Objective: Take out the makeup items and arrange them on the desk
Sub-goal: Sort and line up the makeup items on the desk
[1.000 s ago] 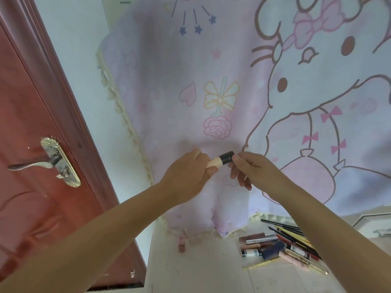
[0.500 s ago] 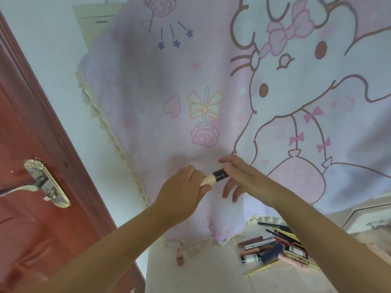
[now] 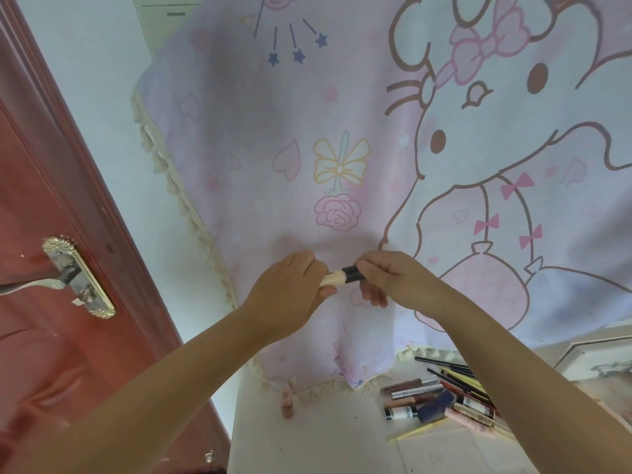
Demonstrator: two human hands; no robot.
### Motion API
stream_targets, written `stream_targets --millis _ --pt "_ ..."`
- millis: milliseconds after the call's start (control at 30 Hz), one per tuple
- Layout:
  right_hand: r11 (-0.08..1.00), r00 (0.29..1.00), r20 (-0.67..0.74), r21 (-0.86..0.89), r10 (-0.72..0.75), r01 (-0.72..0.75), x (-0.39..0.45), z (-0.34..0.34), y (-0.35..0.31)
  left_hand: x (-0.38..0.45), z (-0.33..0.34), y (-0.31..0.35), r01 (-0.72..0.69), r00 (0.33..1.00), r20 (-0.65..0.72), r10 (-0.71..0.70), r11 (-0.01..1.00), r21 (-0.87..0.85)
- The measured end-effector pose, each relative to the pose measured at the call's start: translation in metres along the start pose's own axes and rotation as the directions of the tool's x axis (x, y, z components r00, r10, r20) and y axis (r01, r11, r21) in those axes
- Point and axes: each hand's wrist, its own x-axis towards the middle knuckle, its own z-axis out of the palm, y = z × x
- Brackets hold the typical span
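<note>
A small beige makeup tube (image 3: pixel 333 278) with a black cap (image 3: pixel 352 273) is held level in front of me, well above the desk. My left hand (image 3: pixel 290 292) grips the beige body. My right hand (image 3: pixel 383 275) pinches the black cap between thumb and fingers. A heap of several makeup pencils and tubes (image 3: pixel 441 395) lies on the white desk (image 3: pixel 325 439) below my right forearm. One small pink tube (image 3: pixel 286 403) stands apart near the cloth's hem.
A pink cartoon-print cloth (image 3: pixel 342 148) with a tasselled edge hangs behind the desk. A red door (image 3: pixel 41 302) with a brass handle (image 3: pixel 68 278) stands at the left. A framed object (image 3: pixel 598 364) lies at the desk's right edge.
Both hands keep their hold on the tube and cap and stay near the middle. The view tilted and shifted a little; the cap end looks slightly further from my left hand.
</note>
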Motion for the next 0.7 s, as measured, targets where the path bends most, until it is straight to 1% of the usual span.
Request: stream_targets --millis 33,100,167,200,233,300,333,433,467,533,567,600,667,700 --pt "0.999 0.999 0.006 0.012 -0.043 0.043 0.000 0.000 0.002 -0.001 -0.001 -0.001 0.004 1.000 0.002 -0.004 1.000 0.003" --pt "0.991 0.995 0.029 0.095 -0.095 0.092 0.000 -0.002 0.008 -0.004 -0.001 -0.004 0.010 1.000 -0.007 -0.010 1.000 -0.008" --pt "0.983 0.996 0.064 0.177 -0.064 0.052 0.001 0.000 0.008 -0.007 -0.001 -0.005 0.006 1.000 -0.012 -0.006 1.000 -0.013" --pt "0.986 0.996 0.075 0.163 -0.039 0.027 0.002 0.001 0.007 -0.008 0.000 -0.006 0.001 1.000 -0.011 -0.001 1.000 -0.010" --pt "0.994 0.997 0.075 0.105 -0.020 0.012 0.003 0.003 0.005 -0.009 0.001 -0.006 -0.001 1.000 -0.011 0.001 1.000 -0.006" --pt "1.000 0.999 0.039 -0.012 -0.028 0.028 0.005 0.006 0.003 -0.010 0.001 -0.008 0.004 1.000 -0.004 -0.004 1.000 -0.003" --pt "0.998 0.998 0.021 -0.011 -0.058 0.058 0.006 0.007 0.004 -0.010 0.000 -0.008 0.010 1.000 0.001 -0.010 1.000 0.000" --pt "0.988 0.990 -0.017 0.064 -0.140 0.141 0.008 0.008 0.008 -0.011 -0.002 -0.011 0.033 0.999 0.006 -0.033 0.999 -0.010" --pt "0.985 0.990 -0.008 0.098 -0.143 0.144 0.008 0.008 0.009 -0.011 -0.003 -0.012 0.040 0.999 0.010 -0.039 0.999 -0.019" --pt "0.982 0.996 0.035 0.173 -0.085 0.077 0.010 0.009 0.008 -0.012 -0.003 -0.013 0.050 0.998 0.028 -0.049 0.998 -0.032" --pt "0.986 0.997 0.053 0.163 -0.053 0.043 0.011 0.010 0.007 -0.013 -0.003 -0.013 0.052 0.998 0.037 -0.051 0.998 -0.036" --pt "0.993 0.997 0.069 0.113 -0.036 0.028 0.012 0.011 0.006 -0.014 -0.003 -0.012 0.052 0.998 0.046 -0.050 0.998 -0.042" --pt "0.999 0.997 0.061 0.025 -0.045 0.044 0.013 0.012 0.006 -0.017 -0.002 -0.012 0.051 0.997 0.066 -0.047 0.997 -0.061" --pt "0.997 0.996 0.048 0.036 -0.074 0.073 0.014 0.012 0.007 -0.018 -0.002 -0.011 0.057 0.996 0.078 -0.052 0.996 -0.065"
